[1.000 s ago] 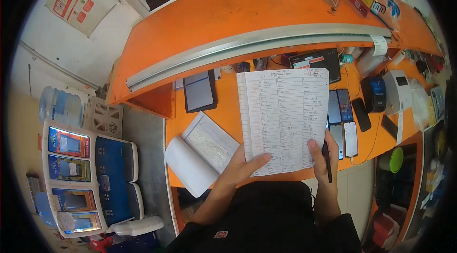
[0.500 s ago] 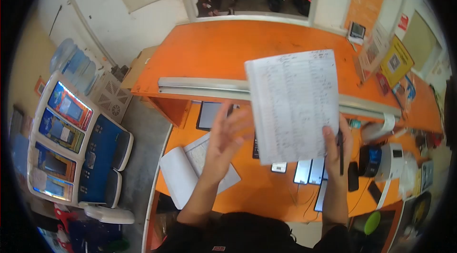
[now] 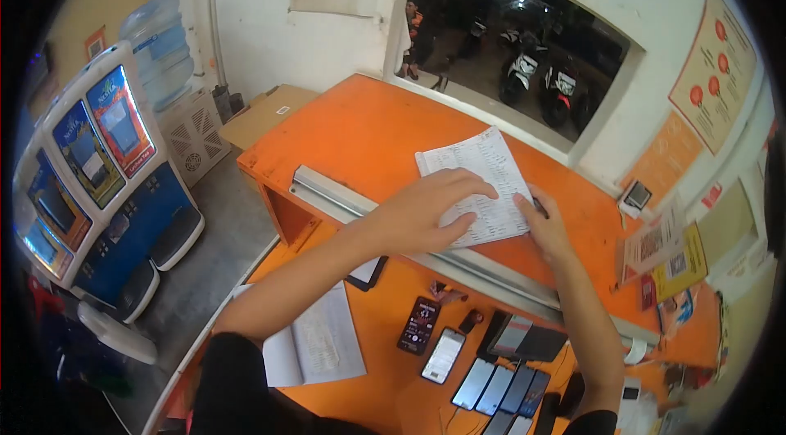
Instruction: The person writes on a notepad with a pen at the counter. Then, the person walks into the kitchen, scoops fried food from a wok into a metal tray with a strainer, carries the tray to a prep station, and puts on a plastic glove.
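Note:
A notebook [image 3: 499, 189] with handwritten, columned pages is over the raised orange counter top; I cannot tell whether it rests on it. My right hand [image 3: 544, 226] grips its right edge, thumb on the page, and a dark pen [image 3: 540, 207] sticks out between the fingers. Over the page's left part reaches my left hand [image 3: 434, 210], open, fingers bent and thumb apart; whether it touches the paper is unclear. Below my left forearm lies a second, opened book [image 3: 319, 337] with a white page turned back.
Several phones [image 3: 495, 390] lie on the lower orange desk, beside a dark box-like device [image 3: 524, 337]. A metal rail [image 3: 344, 198] edges the raised counter [image 3: 368, 132]. Sign stands [image 3: 651, 247] are at right, a drinks dispenser [image 3: 106, 165] at left. A window opening shows motorbikes [image 3: 520, 75] and a person.
The view has swung right and up. The notebook has gone from upright before me to over the counter. My left hand has moved from beside it to over its page.

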`<state>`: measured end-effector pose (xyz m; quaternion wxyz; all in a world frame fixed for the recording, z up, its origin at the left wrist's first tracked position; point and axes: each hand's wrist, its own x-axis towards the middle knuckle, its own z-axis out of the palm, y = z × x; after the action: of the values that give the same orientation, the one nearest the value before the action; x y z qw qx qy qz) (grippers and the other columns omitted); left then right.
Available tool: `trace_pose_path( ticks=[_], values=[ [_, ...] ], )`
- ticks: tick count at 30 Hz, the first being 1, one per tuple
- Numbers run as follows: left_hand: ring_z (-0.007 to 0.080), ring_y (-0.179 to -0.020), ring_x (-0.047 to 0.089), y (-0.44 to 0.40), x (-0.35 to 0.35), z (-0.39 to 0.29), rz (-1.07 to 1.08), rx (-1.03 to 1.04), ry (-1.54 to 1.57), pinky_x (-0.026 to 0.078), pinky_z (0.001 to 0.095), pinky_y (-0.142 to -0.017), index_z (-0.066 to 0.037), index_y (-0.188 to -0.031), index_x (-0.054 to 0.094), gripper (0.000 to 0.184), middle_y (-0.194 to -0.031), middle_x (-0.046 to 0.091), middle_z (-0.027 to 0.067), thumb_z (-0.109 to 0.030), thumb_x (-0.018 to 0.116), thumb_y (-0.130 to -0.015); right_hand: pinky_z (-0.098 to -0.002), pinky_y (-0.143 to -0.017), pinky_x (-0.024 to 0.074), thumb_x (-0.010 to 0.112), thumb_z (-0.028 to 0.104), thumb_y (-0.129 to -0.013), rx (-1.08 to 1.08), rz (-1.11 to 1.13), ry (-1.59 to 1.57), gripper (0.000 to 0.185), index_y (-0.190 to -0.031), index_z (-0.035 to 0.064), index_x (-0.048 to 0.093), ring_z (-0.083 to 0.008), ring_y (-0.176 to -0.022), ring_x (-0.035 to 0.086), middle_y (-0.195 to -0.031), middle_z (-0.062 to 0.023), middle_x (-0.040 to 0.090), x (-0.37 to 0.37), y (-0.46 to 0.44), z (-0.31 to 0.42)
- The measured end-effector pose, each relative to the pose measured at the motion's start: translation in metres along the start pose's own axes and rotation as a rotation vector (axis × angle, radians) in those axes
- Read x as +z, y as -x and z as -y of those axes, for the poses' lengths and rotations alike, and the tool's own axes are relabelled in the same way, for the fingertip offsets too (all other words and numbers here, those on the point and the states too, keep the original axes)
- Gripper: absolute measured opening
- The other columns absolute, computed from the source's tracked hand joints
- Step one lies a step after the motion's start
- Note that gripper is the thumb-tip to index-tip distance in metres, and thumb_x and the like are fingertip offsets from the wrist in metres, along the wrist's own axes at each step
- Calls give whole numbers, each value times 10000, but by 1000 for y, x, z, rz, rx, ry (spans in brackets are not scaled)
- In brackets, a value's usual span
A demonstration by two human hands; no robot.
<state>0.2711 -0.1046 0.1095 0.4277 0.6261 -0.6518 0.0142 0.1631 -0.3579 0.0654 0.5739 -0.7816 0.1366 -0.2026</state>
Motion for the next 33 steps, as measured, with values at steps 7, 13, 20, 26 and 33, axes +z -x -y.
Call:
trace_pose_path(
  ticks=[7,13,20,26,33],
  values=[
    [348,-1301,390,-63,13,112,564,74,-274,301,442,-1086,-177,-1299,519,520,-1398,416,164,-379,636,-834,-285,-580,439,474,213,-991,-375,-21,517,271,-1142,5,561,-124,-615,514,-703,-61,554,4,-54,8],
    [355,-1388,244,-86,13,112,794,-33,-287,150,561,-1130,-258,-1386,434,716,-1497,271,143,-478,695,-757,-266,-691,453,394,264,-1020,-299,-4,324,301,-1148,33,539,-127,-764,545,-883,-85,555,-2,-51,-7],
    [345,-1437,103,-80,15,132,783,-21,-181,53,575,-1142,-194,-1410,388,789,-1509,223,166,-497,703,-753,-268,-744,475,514,133,-970,-174,247,-78,150,-1062,16,529,-125,-798,559,-909,-73,556,15,-20,-8],
    [357,-1432,118,-77,17,131,777,-14,-209,56,572,-1143,-186,-1414,379,748,-1500,232,182,-455,685,-786,-276,-748,476,612,52,-891,-294,384,-9,102,-977,2,594,-167,-853,563,-935,-120,565,9,-16,-7],
    [393,-1420,138,-72,16,129,744,13,-171,82,569,-1144,-226,-1370,456,618,-1495,231,205,-406,662,-816,-265,-741,481,590,-58,-838,-144,333,-236,121,-952,-27,566,-166,-845,554,-949,-129,526,21,-12,-10]
  ],
)
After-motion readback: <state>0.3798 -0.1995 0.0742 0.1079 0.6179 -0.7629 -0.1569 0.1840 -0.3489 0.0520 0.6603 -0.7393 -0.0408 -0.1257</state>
